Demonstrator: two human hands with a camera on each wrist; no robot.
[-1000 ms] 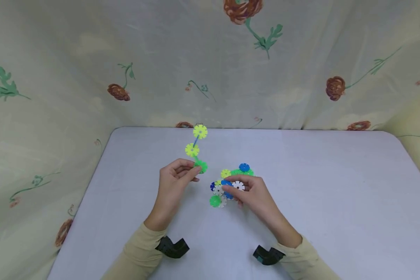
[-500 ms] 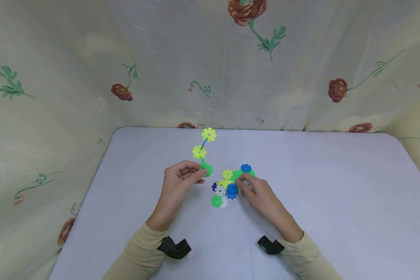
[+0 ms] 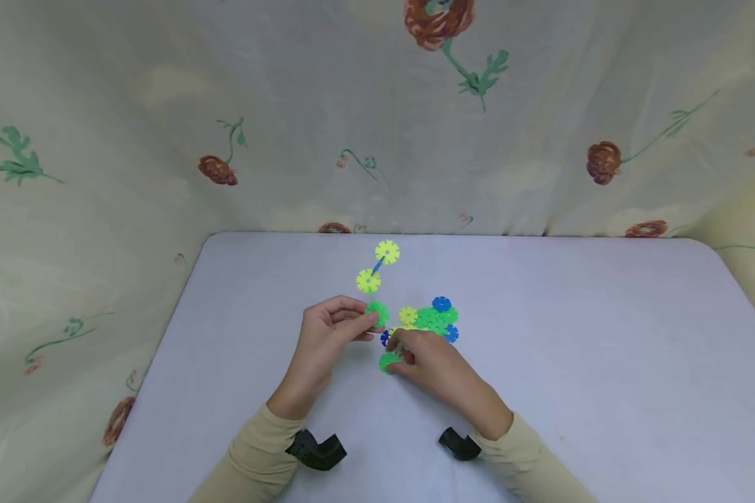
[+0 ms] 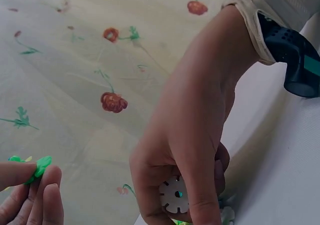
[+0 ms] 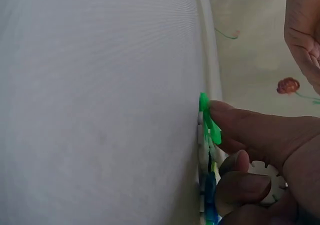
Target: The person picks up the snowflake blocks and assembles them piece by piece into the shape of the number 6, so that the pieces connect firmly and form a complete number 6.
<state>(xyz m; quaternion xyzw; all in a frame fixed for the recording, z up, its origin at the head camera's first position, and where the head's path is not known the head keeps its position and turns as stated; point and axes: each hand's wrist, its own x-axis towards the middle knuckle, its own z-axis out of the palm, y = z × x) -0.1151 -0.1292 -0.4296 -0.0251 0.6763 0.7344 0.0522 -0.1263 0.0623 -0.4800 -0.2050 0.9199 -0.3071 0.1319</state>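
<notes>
My left hand (image 3: 336,332) pinches a green interlocking disc (image 3: 378,314) with notched edges. From it a chain runs up and away, with a yellow disc (image 3: 368,281), a blue disc (image 3: 377,266) seen edge-on and another yellow disc (image 3: 386,252). Over a small pile of loose discs (image 3: 430,319) my right hand (image 3: 437,360) reaches down with curled fingers. A white disc (image 4: 173,195) is held within those fingers. At the pile's near end, the right thumb tip touches a tilted green disc (image 5: 216,132). The hand hides part of the pile in the head view.
Green, blue (image 3: 442,304) and yellow discs (image 3: 408,315) lie at the pile's far side on the white table (image 3: 572,335). Behind the table hangs a flower-patterned curtain (image 3: 277,181). Black camera mounts (image 3: 317,450) sit at both wrists.
The right hand lifted off the blue discs, then moved left and toward the near end of the pile, with a white disc in its fingers. The left hand and chain shifted slightly right and nearer.
</notes>
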